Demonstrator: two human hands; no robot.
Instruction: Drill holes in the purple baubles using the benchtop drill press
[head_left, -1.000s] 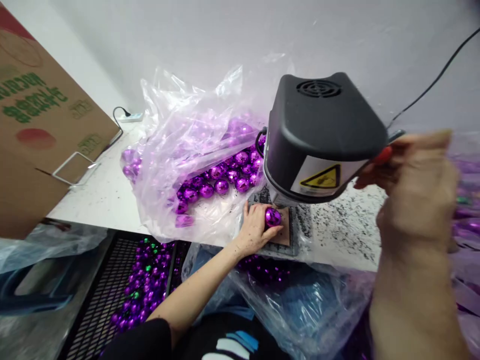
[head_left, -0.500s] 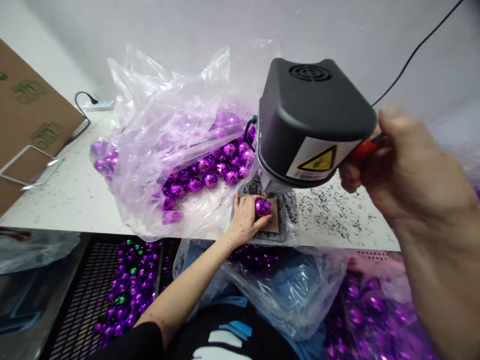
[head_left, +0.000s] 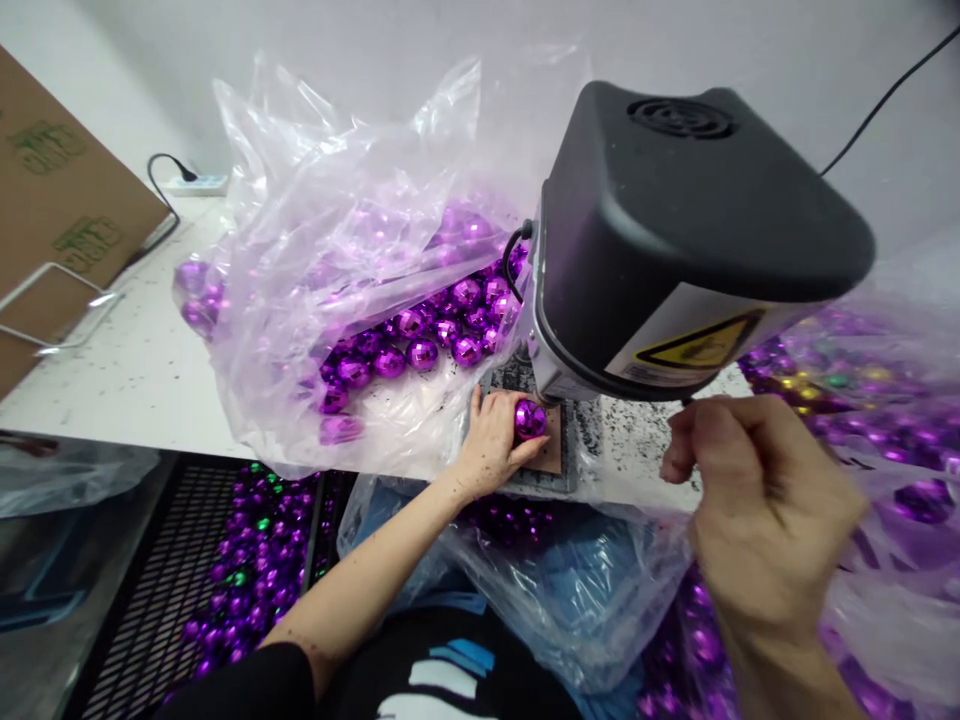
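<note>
My left hand (head_left: 491,440) is closed around a shiny purple faceted ball ornament (head_left: 530,419), keeping it on a brown pad (head_left: 550,455) under the press machine. The black-topped machine (head_left: 697,210) has a yellow warning label on its housing, and its lower nozzle comes down right by the ball. To the right and nearer the camera, my right hand (head_left: 765,500) is closed just below the housing, on the machine's lever handle. The handle itself is almost wholly covered by the fingers.
A clear plastic bag (head_left: 300,250) of purple balls lies open on the white table (head_left: 112,370). Black flecks surround the pad. A cardboard box (head_left: 60,200) stands left. Black crates (head_left: 157,580) below hold purple and green balls; more bagged balls (head_left: 922,500) are at right.
My right hand has moved down with the red lever handle, which is now hidden. The view has shifted, so the machine looks larger and further right. My left hand still holds the ball.
</note>
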